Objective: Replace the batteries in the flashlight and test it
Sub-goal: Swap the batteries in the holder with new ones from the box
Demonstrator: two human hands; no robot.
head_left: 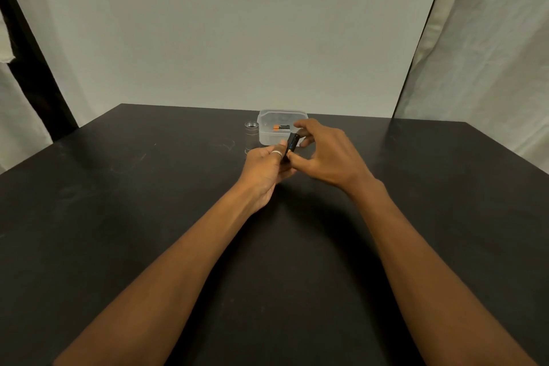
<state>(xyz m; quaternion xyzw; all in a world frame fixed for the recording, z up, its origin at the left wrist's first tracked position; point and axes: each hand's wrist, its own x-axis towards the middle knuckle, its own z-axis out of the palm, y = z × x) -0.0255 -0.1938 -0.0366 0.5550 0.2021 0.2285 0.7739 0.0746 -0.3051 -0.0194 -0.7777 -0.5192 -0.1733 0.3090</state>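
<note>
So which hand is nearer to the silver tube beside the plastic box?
Left. The left hand sits just in front of the silver tube; the right hand is farther right, by the plastic box.

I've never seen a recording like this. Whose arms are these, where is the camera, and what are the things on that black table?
There is no machine here. These are a person's two bare arms, filmed by one wide-angle camera worn on the head and looking forward and down. That is why the arms seem to grow from the bottom edge.

The left hand, which has a pale ring on one finger, and the right hand together hold a small dark piece above the black table. I cannot tell whether it is a battery or a battery holder.

Behind the hands a silver metal tube, likely part of the flashlight, stands upright beside a clear plastic box. An orange-and-black battery lies in the box.
</note>
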